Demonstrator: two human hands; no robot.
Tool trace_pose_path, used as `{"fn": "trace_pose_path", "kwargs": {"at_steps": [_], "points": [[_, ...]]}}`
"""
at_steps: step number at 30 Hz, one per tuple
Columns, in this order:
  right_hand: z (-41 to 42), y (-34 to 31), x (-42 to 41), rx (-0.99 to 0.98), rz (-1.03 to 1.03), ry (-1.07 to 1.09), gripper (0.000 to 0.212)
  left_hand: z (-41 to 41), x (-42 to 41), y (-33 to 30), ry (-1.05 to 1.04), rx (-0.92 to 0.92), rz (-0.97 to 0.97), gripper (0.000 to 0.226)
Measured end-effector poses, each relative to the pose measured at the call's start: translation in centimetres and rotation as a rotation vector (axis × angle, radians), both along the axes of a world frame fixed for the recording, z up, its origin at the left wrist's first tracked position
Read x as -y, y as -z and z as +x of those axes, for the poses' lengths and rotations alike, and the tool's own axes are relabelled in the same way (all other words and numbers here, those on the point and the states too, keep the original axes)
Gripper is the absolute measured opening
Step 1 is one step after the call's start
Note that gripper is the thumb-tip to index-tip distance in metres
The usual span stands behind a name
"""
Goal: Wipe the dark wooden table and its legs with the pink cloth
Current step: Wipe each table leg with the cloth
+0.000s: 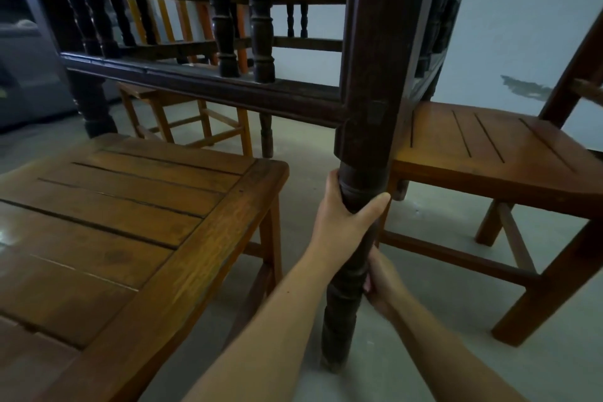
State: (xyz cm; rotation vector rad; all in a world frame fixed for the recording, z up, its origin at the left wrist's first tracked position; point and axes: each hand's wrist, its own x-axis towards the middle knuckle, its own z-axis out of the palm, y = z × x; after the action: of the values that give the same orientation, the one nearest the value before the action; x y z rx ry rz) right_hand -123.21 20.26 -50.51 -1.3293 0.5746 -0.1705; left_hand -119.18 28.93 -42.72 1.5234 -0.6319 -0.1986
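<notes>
The dark wooden table fills the upper view, seen from low down. Its turned front leg runs down the middle to the floor. My left hand grips this leg just below the square block, fingers on the left and thumb on the right. Lower down, my right hand wraps the leg from the right side. Only a small sliver of the pink cloth shows between that hand and the leg; the rest is hidden.
A brown slatted chair seat stands close on the left, and another brown chair on the right. Between them lies grey concrete floor. A small stool sits under the table. A pale wall is behind.
</notes>
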Motion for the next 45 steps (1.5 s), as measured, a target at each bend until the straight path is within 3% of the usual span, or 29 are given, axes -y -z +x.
{"fn": "trace_pose_path", "kwargs": {"at_steps": [6,9,10,12,15,18,22,27,29,32,34,36,40,43,45], "points": [[-2.5,2.2,-1.1,-0.013,-0.062,0.104,0.06,0.0,0.1,-0.1,0.006,-0.003,0.003,0.047],[-2.6,1.1,0.0,-0.133,-0.029,0.115,0.035,0.1,0.2,0.0,0.006,0.004,0.0,0.047],[-2.7,0.5,-0.1,-0.122,-0.084,0.179,0.035,0.1,0.2,0.1,-0.002,0.014,0.0,0.046],[-3.0,0.6,-0.6,0.067,-0.217,0.195,0.045,0.1,0.4,0.2,-0.019,0.027,0.001,0.046],[-2.1,2.0,-1.7,0.397,-0.334,-0.02,0.062,-0.1,0.5,0.3,-0.035,0.023,-0.003,0.045],[-1.3,4.0,-2.0,0.454,-0.415,0.035,0.059,0.0,0.6,0.2,-0.049,0.036,0.011,0.048],[-2.8,7.7,-1.6,0.309,-0.371,0.113,0.045,0.1,0.7,0.3,-0.045,0.038,0.006,0.049],[-3.7,10.8,-0.5,-0.11,-0.317,0.072,0.028,0.4,0.8,0.6,-0.059,0.048,-0.003,0.051],[-3.1,10.1,-0.7,-0.206,-0.2,0.074,0.03,0.4,0.8,0.6,-0.056,0.049,0.001,0.05],[-1.3,5.7,-1.0,0.035,-0.044,0.18,0.037,0.3,0.7,0.4,-0.057,0.015,0.001,0.05],[-0.1,2.2,-1.3,0.229,-0.034,0.264,0.032,0.2,0.6,0.3,-0.064,-0.016,0.042,0.051],[0.5,1.1,-1.5,0.301,-0.071,0.341,0.026,0.2,0.6,0.1,-0.065,-0.045,0.067,0.052],[-0.8,2.8,-1.7,-0.026,-0.104,0.353,0.017,0.1,0.4,-0.7,-0.049,-0.132,0.11,0.056],[-3.4,2.4,-0.2,-0.47,-0.396,0.092,0.026,-0.5,-0.2,-2.8,-0.027,-0.24,0.186,0.06],[-5.5,0.0,1.0,-0.592,-0.435,-0.029,0.026,-1.1,-0.9,-4.5,-0.031,-0.281,0.289,0.064]]}}
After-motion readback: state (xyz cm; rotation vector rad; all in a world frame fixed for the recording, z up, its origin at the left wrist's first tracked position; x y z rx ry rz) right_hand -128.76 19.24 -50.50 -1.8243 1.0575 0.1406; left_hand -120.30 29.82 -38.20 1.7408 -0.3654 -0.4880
